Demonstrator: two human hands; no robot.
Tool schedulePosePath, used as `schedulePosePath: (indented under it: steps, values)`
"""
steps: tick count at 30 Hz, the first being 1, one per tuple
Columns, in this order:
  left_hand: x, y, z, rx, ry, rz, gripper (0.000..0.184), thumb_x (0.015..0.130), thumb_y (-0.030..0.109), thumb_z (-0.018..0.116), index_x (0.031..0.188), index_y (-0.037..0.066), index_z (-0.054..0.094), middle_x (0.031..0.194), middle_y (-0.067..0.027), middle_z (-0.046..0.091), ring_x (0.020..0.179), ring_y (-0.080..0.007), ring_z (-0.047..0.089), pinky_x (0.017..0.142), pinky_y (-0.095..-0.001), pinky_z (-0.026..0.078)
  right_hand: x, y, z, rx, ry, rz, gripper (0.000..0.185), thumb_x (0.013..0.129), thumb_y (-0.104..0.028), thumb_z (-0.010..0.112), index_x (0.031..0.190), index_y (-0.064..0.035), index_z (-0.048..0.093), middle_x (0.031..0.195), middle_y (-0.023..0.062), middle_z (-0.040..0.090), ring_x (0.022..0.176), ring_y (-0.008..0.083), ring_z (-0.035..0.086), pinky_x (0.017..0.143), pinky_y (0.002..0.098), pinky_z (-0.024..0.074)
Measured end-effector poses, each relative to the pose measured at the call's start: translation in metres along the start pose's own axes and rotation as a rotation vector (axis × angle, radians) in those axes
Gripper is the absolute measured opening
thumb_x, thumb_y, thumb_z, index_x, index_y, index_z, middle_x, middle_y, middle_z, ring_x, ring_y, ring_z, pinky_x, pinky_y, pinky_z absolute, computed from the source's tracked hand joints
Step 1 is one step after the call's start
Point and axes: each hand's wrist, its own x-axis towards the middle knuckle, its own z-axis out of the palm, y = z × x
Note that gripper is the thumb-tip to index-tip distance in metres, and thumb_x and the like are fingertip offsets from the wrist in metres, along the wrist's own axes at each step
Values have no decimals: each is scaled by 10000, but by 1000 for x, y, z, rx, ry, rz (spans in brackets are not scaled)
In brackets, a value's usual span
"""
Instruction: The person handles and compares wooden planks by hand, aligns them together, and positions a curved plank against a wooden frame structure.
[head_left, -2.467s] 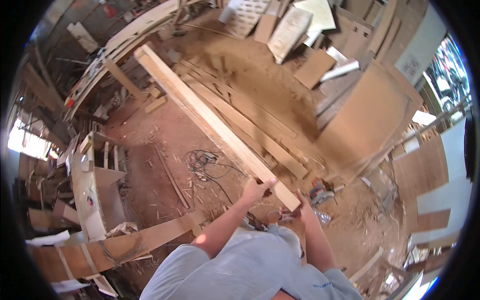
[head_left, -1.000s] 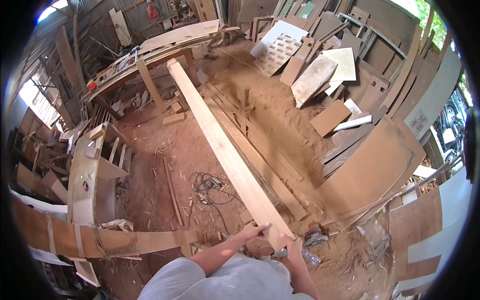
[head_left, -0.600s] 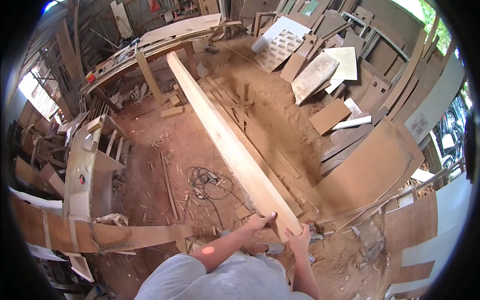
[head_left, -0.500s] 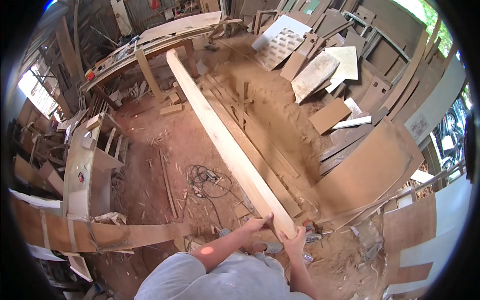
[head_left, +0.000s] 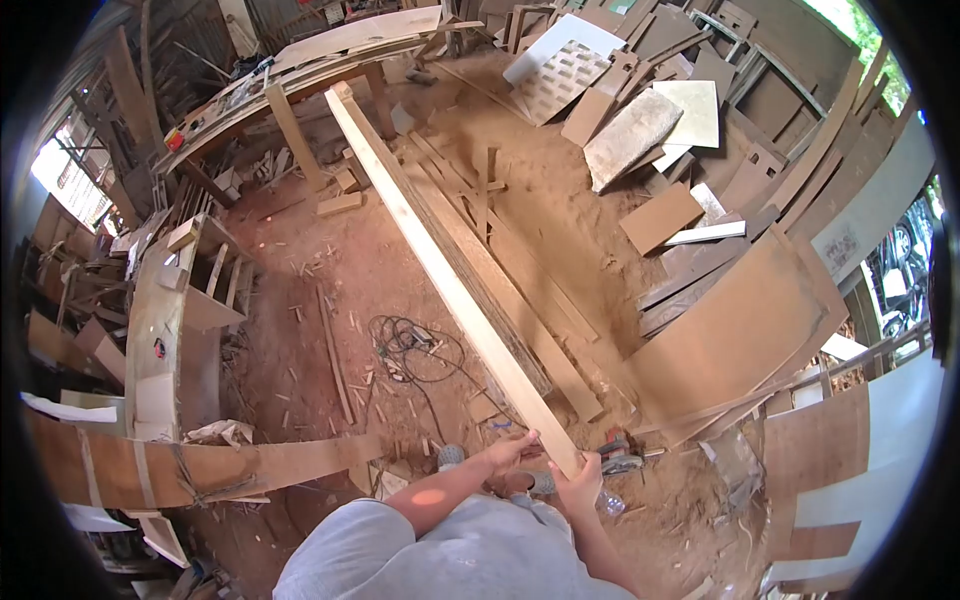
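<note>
Rolled: plank (head_left: 457,295) | right hand (head_left: 580,484): grip pinching its near end | left hand (head_left: 508,453): alongside, grip unclear

- The shirt (head_left: 470,555) is pale grey with a faint blue cast (almost white where the light catches it), its cloth loose and softly creased.
- The left sleeve (head_left: 345,540) is short and wide, in the same plain grey, ending in a simple hem.
- The left forearm (head_left: 432,498) is uncovered and carries a small, bright oval of light.
- The left hand (head_left: 510,453) and right hand (head_left: 577,485) are bare.
- The left shoe (head_left: 451,456) and right shoe (head_left: 542,483) are grey, round-toed and speckled (too small to tell more).
</note>
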Motion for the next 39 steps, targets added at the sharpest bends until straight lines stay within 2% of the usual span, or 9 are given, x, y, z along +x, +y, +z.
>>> schedulePosePath:
  steps: [6, 13, 18, 21, 26, 30, 34, 35, 39]
  values:
    - [3, -5, -1, -15, 33, 4, 803, 1013, 623, 703, 1526, 24, 553, 1461, -126, 663, 1391, -245, 611, 1188, -422, 486, 2, -14, -2, 151, 28, 103, 734, 737, -322, 1011, 1211, -14, 543, 1039, 215, 692, 951, 396, 716, 838, 480, 576]
    - [-54, 48, 54, 284, 231, -32, 735, 1012, 507, 776, 1440, -64, 598, 1327, -180, 718, 1187, -224, 717, 1044, -397, 587, 18, -8, -18, 343, -91, 248, 539, 799, -300, 973, 1067, 25, 638, 950, 181, 745, 871, 296, 742, 796, 390, 585]
    - [-50, 45, 36, 600, 314, -147, 693, 972, 424, 840, 1369, -91, 601, 1264, -190, 729, 1146, -229, 727, 988, -414, 606, 12, 42, 20, 930, -281, 728, 502, 921, -237, 856, 1303, 65, 732, 1134, 122, 788, 977, 170, 745, 856, 348, 600]
    - [-79, 62, 99, 893, 681, 114, 729, 928, 376, 861, 1385, -96, 544, 1324, -262, 679, 1263, -324, 677, 1075, -469, 553, 19, 31, 17, 975, -271, 728, 571, 884, -327, 880, 1272, 69, 743, 1130, 159, 795, 1005, 216, 765, 869, 370, 603]
    - [-64, 57, 120, 1501, 895, 716, 808, 864, 317, 865, 1455, -63, 465, 1537, -355, 465, 1508, -470, 412, 1273, -617, 289, 20, 36, 13, 452, -236, 771, 809, 777, -543, 928, 1257, 78, 731, 1094, 248, 797, 1034, 317, 781, 885, 414, 609]
    - [-13, 68, 157, 1670, 481, 903, 712, 913, 285, 807, 1469, -7, 470, 1604, -333, 391, 1565, -496, 319, 1288, -693, 188, 36, 60, 8, 460, -417, 771, 708, 867, -466, 879, 1326, 43, 701, 1146, 232, 785, 1053, 316, 779, 891, 421, 616]
    - [56, 53, 173, 1857, 112, 507, 474, 934, 370, 784, 1229, 14, 684, 1314, -217, 694, 1309, -431, 598, 1179, -557, 410, 33, 111, 8, 1085, -703, 857, 584, 997, -246, 732, 1506, -8, 575, 1309, 192, 718, 1078, 310, 773, 906, 416, 631]
    - [71, 41, 173, 1890, 80, 696, 337, 882, 384, 814, 971, 66, 747, 959, -144, 762, 987, -361, 706, 976, -484, 503, 30, 137, 11, 1298, -759, 764, 642, 989, -86, 636, 1603, -31, 456, 1380, 151, 668, 1168, 293, 745, 978, 412, 621]
    - [92, 28, 194, 2075, 181, 603, 228, 789, 312, 843, 757, 140, 696, 766, -59, 719, 758, -299, 697, 797, -450, 486, 44, 240, 6, 1717, -654, 829, 670, 933, -41, 637, 1586, -39, 487, 1363, 137, 693, 1270, 252, 690, 1072, 380, 559]
